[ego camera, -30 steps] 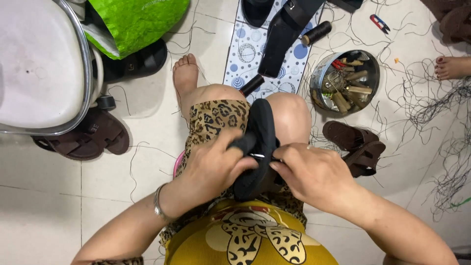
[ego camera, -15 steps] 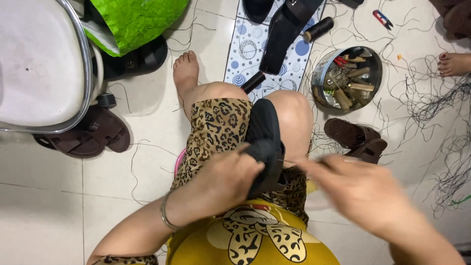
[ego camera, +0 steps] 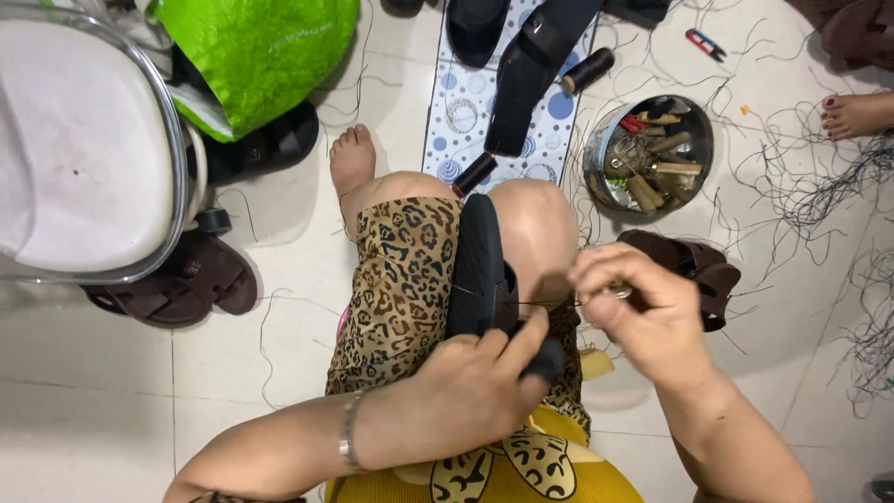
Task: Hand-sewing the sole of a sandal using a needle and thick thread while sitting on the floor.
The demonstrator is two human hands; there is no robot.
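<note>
A black sandal (ego camera: 480,265) lies lengthwise between my knees, on my lap. My left hand (ego camera: 475,382) grips its near end, thumb pressed along the strap. My right hand (ego camera: 643,312) is to the right of the sandal, fingers pinched on a thin dark thread (ego camera: 545,302) that runs taut from the sandal to the fingertips. A small shiny object shows between those fingers; I cannot tell what it is.
A round metal tin (ego camera: 649,154) of tools and spools sits on the floor ahead right, brown sandals (ego camera: 694,270) beside it. Black sandals and thread spools lie on a patterned mat (ego camera: 466,112). A white stool (ego camera: 79,154), green bag (ego camera: 256,51), another person's foot (ego camera: 857,114).
My right hand has pulled away from the sandal to the right, drawing the thread taut. My left hand has kept its grip on the sandal's near end.
</note>
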